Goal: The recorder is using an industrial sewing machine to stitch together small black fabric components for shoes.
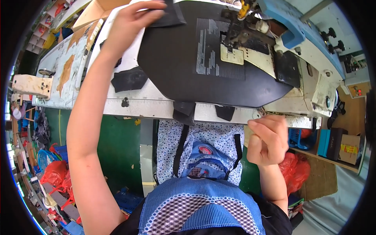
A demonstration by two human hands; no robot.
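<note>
The black fabric piece (166, 17) lies at the far left edge of the large black sewing plate (188, 66), and the left hand (133, 21) rests flat on it, fingers spread and pressing it down rather than pinching it. The right hand (268, 141) is well apart from it, near the front edge of the worktop (149, 105), curled into a loose fist; I cannot tell if it holds a thread or nothing.

To the right of the left hand stands the sewing machine head (250, 31) with its needle area. Nearer to the person than the left hand, more small black pieces (129, 78) lie on the worktop, and two hang over its front edge beside the right hand.

One risk, as I judge it: the piece is kept only by flat pressure, so it may slide or fold at a corner if the hand pushes unevenly. Also the fingers may come too close to the needle area.
</note>
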